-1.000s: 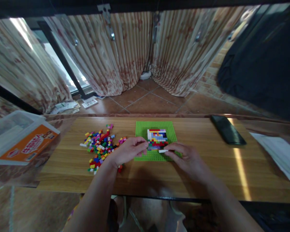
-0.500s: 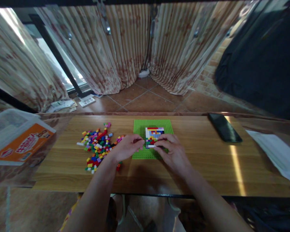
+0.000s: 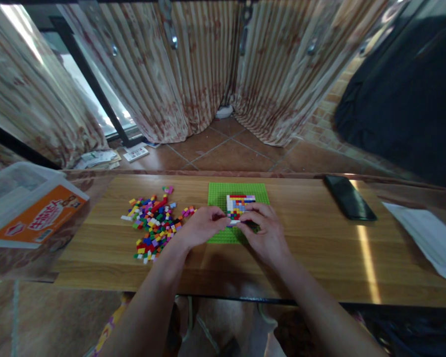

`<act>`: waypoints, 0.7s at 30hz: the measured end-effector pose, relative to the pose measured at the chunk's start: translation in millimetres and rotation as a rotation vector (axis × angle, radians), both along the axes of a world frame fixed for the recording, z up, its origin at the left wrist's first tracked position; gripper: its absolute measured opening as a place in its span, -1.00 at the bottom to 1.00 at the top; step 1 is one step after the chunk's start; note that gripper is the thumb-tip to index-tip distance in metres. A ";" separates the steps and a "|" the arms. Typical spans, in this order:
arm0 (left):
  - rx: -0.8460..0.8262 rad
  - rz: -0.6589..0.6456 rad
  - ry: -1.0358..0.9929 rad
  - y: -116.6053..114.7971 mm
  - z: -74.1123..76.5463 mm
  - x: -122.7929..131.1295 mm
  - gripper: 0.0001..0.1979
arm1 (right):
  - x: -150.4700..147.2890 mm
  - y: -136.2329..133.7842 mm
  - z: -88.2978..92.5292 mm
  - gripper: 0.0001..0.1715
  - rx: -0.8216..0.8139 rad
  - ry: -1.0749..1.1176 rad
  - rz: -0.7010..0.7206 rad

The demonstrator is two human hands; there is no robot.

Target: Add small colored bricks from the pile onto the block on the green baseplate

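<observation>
A square build of many-coloured toy bricks [image 3: 241, 199], edged in white, red and dark blue, sits on a green studded baseplate [image 3: 217, 189]. At its near edge lies a white brick [image 3: 234, 222]. The thumb and finger of my right hand [image 3: 264, 229] are closed on the right end of that brick. My left hand [image 3: 204, 225] has its fingertips pinched together at the build's near left corner, by the brick's left end; whatever lies between them is hidden. My hands cover part of the build's lower half.
Loose coloured bricks [image 3: 154, 223] lie in a spread pile left of the baseplate on the wooden table [image 3: 312, 258]. A clear plastic box [image 3: 40, 213] with an orange label stands far left. On the right are a black phone [image 3: 350, 197] and white paper [image 3: 423, 238].
My left hand has moved right, bringing its fingertips to the build's near left corner beside the white brick. My right hand stays at the brick. The view has shifted slightly.
</observation>
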State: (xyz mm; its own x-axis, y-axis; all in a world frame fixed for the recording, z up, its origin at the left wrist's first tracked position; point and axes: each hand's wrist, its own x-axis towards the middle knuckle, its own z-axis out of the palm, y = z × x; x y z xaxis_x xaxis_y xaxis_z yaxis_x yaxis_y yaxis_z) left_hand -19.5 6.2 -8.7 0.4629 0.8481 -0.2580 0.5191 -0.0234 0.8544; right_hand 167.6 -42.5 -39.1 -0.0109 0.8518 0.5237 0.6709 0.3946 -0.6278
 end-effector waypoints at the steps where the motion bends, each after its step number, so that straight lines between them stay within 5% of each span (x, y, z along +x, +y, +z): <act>1: 0.004 0.001 -0.002 0.0 -1.0 0.3 -0.75 | -0.2 0.1 -0.1 -0.91 0.007 0.000 0.005; 21: -0.013 0.159 -0.120 -1.4 -8.6 10.4 -0.89 | 0.4 0.8 0.8 -0.82 0.005 -0.034 0.052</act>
